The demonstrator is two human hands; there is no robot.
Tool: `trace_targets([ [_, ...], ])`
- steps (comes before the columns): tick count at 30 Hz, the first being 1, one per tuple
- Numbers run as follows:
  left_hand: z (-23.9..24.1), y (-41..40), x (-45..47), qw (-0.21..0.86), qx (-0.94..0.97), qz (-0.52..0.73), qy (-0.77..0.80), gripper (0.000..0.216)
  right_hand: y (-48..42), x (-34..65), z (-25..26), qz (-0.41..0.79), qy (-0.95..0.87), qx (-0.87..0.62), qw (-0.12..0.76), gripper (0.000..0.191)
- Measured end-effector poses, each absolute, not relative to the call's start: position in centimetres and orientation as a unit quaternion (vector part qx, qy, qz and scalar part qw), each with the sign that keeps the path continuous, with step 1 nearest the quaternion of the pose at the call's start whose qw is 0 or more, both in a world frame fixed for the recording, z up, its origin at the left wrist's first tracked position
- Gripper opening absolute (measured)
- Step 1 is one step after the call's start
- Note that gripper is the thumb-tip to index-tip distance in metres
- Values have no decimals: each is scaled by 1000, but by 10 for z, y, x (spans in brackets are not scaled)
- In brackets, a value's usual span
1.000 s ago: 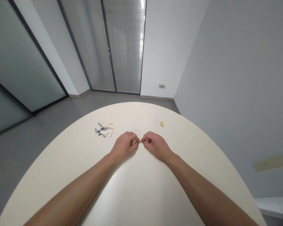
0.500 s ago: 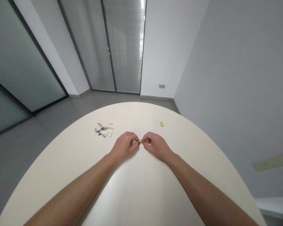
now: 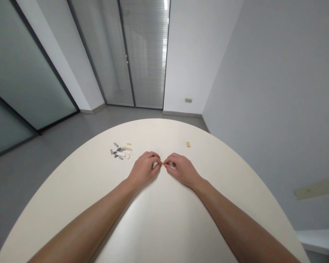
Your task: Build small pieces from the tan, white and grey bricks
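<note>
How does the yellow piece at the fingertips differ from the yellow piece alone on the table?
The held yellow piece is pinched between the left hand and right hand; the lone yellow piece lies untouched on the table. The held yellow piece is mostly hidden; the lone yellow piece shows fully. Both look small and yellowish.

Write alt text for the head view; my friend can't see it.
A person's left hand and right hand pinch at a tiny yellowish piece over a white, curved-edged table. Mixed small pieces lie scattered beyond the left hand; a lone yellow piece lies beyond the right.
</note>
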State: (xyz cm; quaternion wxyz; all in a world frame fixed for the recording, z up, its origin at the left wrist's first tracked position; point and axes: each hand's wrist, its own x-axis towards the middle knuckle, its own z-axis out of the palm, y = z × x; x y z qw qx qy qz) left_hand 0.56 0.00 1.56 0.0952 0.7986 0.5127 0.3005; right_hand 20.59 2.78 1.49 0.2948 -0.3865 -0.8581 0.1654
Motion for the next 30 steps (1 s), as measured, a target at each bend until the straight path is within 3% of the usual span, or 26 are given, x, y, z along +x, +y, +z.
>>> trace_targets([
  [8,8,2,6,61,791,302,528,30,27,206,14,120,-848,-427,290,19],
  [21,6,3,6,60,794,301,524,19,23,204,19,42,-880,-406,243,14],
  [30,5,3,5,62,794,305,522,20,27,208,10,4,-823,-514,243,29],
])
